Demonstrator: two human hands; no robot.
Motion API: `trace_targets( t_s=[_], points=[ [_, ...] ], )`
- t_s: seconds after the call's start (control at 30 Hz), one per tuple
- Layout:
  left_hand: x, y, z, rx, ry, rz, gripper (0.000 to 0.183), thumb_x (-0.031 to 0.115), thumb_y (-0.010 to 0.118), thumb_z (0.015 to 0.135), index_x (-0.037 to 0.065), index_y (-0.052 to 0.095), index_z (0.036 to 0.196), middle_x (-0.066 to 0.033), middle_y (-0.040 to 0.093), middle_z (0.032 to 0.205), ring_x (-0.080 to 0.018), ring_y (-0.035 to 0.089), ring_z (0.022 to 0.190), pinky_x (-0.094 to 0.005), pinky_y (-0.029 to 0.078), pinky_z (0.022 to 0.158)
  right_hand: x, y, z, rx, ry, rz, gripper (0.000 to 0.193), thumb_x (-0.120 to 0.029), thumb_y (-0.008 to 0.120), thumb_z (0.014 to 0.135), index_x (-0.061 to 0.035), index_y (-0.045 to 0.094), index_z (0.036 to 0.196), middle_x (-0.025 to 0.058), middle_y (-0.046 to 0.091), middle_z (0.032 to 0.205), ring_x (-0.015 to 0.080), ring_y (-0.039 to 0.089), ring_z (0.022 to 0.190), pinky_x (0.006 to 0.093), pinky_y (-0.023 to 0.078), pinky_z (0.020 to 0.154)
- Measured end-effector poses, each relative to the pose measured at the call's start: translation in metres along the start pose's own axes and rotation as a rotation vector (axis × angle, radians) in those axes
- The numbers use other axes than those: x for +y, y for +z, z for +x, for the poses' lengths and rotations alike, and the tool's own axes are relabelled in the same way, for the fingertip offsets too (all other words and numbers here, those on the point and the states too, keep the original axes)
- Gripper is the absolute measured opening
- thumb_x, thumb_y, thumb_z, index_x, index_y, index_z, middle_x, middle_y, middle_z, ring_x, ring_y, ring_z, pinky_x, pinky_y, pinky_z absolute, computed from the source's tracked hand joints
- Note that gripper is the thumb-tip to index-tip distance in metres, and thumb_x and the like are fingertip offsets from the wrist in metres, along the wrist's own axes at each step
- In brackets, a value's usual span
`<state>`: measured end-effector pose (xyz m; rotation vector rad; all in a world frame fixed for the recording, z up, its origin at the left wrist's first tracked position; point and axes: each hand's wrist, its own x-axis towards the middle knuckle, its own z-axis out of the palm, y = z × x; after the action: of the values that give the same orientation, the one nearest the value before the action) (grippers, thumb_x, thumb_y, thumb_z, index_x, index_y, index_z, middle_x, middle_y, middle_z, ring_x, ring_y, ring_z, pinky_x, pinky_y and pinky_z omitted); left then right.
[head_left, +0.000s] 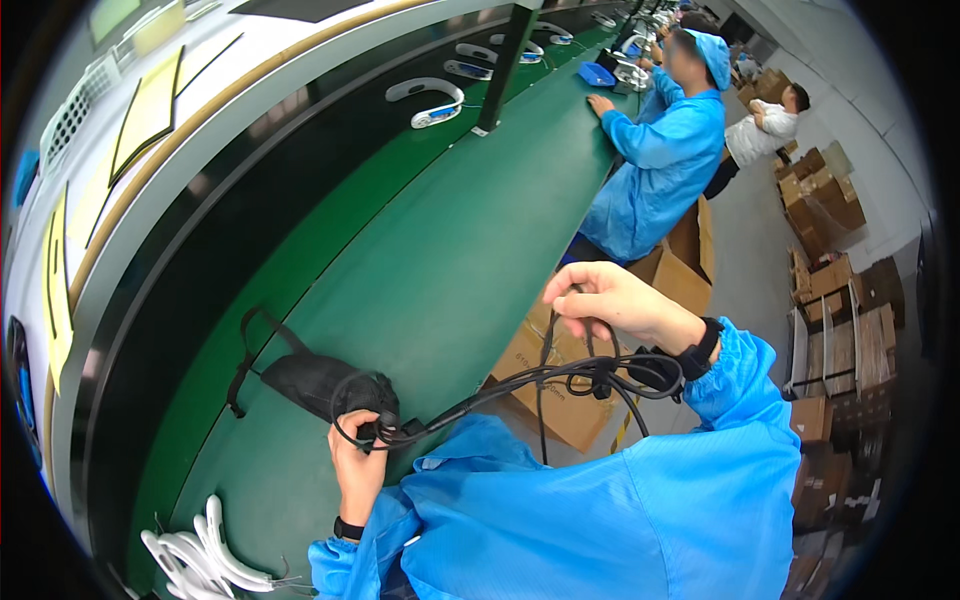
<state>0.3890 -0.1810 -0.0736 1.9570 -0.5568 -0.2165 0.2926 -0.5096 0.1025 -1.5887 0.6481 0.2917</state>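
My left hand is closed at the near end of a black fabric pouch, which lies on the green workbench with its strap trailing to the far left. From that hand a bundle of black cables runs to the right, across the front of my blue gown. My right hand is raised past the bench edge, thumb and fingers pinched on a loop of the black cable. Below its wrist the bundle is gathered in a dark knot or tie, and loose cable ends hang down.
Several white curved devices lie at the bench's near left; more stand along the far side by a dark post. A co-worker in blue sits farther along near a blue tray. Cardboard boxes stand beside the bench.
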Motion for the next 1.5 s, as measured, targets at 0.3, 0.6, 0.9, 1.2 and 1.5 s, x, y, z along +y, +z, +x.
trace_targets(
  t_s=[0.3, 0.6, 0.9, 1.2, 1.5],
  points=[
    [0.062, -0.035, -0.013, -0.28, 0.133, 0.497, 0.02, 0.006, 0.065, 0.067, 0.002, 0.06, 0.086, -0.009, 0.061, 0.088, -0.0285, 0.056, 0.09, -0.0396, 0.037, 0.091, -0.01, -0.001, 0.017, -0.264, 0.078, 0.081, 0.021, -0.02, 0.056, 0.088, -0.002, 0.055, 0.099, 0.0089, 0.066, 0.082, 0.0072, 0.057, 0.055, 0.0164, 0.04, 0.05],
    [0.106, -0.037, -0.01, -0.466, 0.22, -0.048, 0.01, 0.002, 0.058, 0.074, 0.003, 0.059, 0.084, -0.0085, 0.063, 0.088, -0.0274, 0.06, 0.08, -0.0349, 0.047, 0.072, -0.064, 0.044, 0.037, -0.308, -0.238, -0.824, 0.02, -0.02, 0.055, 0.086, -0.0002, 0.056, 0.089, 0.0084, 0.064, 0.073, 0.0132, 0.057, 0.062, 0.0281, 0.043, 0.055],
    [0.064, -0.068, 0.012, -0.306, -0.076, 0.077, 0.049, 0.015, 0.065, 0.073, 0.0, 0.05, 0.117, -0.016, 0.055, 0.11, -0.0264, 0.056, 0.099, -0.0346, 0.045, 0.084, -0.09, 0.058, 0.041, -0.599, -0.317, -0.841, 0.017, -0.021, 0.055, 0.086, -0.0043, 0.057, 0.088, 0.0068, 0.063, 0.085, 0.0177, 0.058, 0.08, 0.0319, 0.045, 0.075],
    [0.039, -0.006, -0.03, -0.66, 0.077, -0.28, 0.027, 0.022, 0.057, 0.086, 0.0, 0.06, 0.1, -0.0138, 0.052, 0.11, -0.0283, 0.057, 0.094, -0.0319, 0.045, 0.081, -0.099, 0.075, 0.016, -0.158, -0.901, -1.194, 0.017, -0.016, 0.065, 0.076, -0.0083, 0.051, 0.069, 0.0086, 0.062, 0.102, 0.0264, 0.049, 0.109, 0.05, 0.026, 0.1],
    [0.017, -0.011, -0.052, -0.27, -0.101, -0.428, 0.037, 0.025, 0.049, 0.091, 0.002, 0.048, 0.12, -0.0144, 0.039, 0.129, -0.0258, 0.038, 0.121, -0.037, 0.034, 0.097, -0.079, 0.064, 0.021, 0.018, -0.713, -1.292, 0.012, -0.007, 0.056, 0.071, -0.004, 0.054, 0.082, 0.0098, 0.061, 0.1, 0.028, 0.052, 0.099, 0.0413, 0.036, 0.093]
  ],
)
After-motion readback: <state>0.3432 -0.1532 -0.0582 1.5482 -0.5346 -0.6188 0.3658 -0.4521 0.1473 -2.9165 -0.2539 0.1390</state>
